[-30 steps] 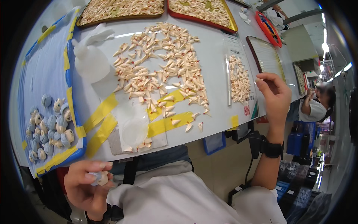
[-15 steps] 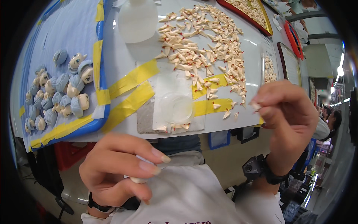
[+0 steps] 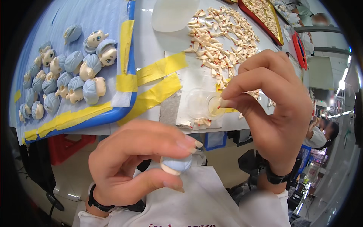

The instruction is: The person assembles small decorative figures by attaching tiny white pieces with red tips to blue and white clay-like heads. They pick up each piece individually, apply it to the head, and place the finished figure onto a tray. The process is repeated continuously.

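Note:
My left hand (image 3: 138, 162) grips a small doll head (image 3: 177, 165) between thumb and fingers, in front of my white top. Its pale blue hair faces up, with a cream edge showing below. Over the clear round dish (image 3: 202, 104), my right hand (image 3: 270, 94) has thumb and forefinger pinched together on a small cream pointed piece (image 3: 220, 103), mostly hidden by the fingertips; a speck of red shows at its end. Several like pieces with red tips (image 3: 215, 43) lie spread on the table beyond.
To the left, a blue-rimmed tray (image 3: 89, 119) edged with yellow tape holds several blue-haired doll heads (image 3: 73, 60). A translucent white container (image 3: 172, 15) stands behind the dish. Yellow tape strips (image 3: 160, 90) cross the table. A red tray (image 3: 264, 19) of cream pieces sits far right.
My right hand has moved left, from the table's right side to the dish, with the small piece. My left hand has turned and shifted right, so the doll head shows more. The view has shifted.

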Tool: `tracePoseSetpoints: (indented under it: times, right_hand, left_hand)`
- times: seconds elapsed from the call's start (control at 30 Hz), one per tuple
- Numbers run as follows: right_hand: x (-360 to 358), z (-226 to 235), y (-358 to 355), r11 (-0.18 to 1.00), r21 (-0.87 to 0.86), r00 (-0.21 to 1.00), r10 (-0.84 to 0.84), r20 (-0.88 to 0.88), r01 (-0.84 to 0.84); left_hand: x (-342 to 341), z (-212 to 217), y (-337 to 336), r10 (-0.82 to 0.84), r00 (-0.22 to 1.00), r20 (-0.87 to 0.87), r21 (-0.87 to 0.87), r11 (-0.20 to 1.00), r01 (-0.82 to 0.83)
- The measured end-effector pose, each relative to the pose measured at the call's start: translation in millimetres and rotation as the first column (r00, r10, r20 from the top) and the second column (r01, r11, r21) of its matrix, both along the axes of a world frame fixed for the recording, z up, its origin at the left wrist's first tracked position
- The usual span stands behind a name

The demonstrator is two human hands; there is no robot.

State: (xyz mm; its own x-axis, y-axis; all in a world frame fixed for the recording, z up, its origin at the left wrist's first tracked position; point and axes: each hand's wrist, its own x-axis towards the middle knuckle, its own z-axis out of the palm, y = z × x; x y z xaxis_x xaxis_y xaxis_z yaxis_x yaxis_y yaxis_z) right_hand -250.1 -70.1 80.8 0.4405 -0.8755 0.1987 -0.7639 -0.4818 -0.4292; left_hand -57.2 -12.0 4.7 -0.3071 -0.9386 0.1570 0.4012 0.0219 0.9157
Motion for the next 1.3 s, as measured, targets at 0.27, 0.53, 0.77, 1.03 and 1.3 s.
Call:
tracePoseSetpoints:
  times: [0.27, 0.53, 0.77, 1.03, 1.3]
  right_hand:
    - [4.2, -5.6, 0.2, 0.998, -0.055, 1.000, -0.013, -0.008, 0.013]
    - [-5.7, 3.2, 30.9, 0.956, 0.254, 0.907, 0.025, 0.420, -0.144]
    - [-8.6, -18.5, 53.6, 0.954, 0.240, 0.783, -0.011, 0.621, -0.177]
    - [-11.6, -28.6, 63.6, 0.957, 0.234, 0.680, -0.057, 0.731, -0.171]
    - [-10.1, -31.3, 67.7, 0.956, 0.250, 0.696, -0.077, 0.714, -0.151]
  left_hand:
    - [2.8, -5.0, -7.7, -0.031, 0.999, 0.011, -0.078, 0.996, 0.032]
    - [-4.9, 0.8, -4.4, 0.002, 1.000, 0.000, 0.027, 1.000, -0.002]
    - [-5.4, -1.9, -15.3, -0.008, 0.986, 0.167, -0.328, 0.943, 0.063]
    - [-13.6, 14.2, -1.3, -0.053, 0.991, 0.119, -0.063, 0.996, 0.060]
    - [-13.7, 7.8, -4.4, -0.050, 0.977, 0.208, -0.274, 0.956, 0.108]
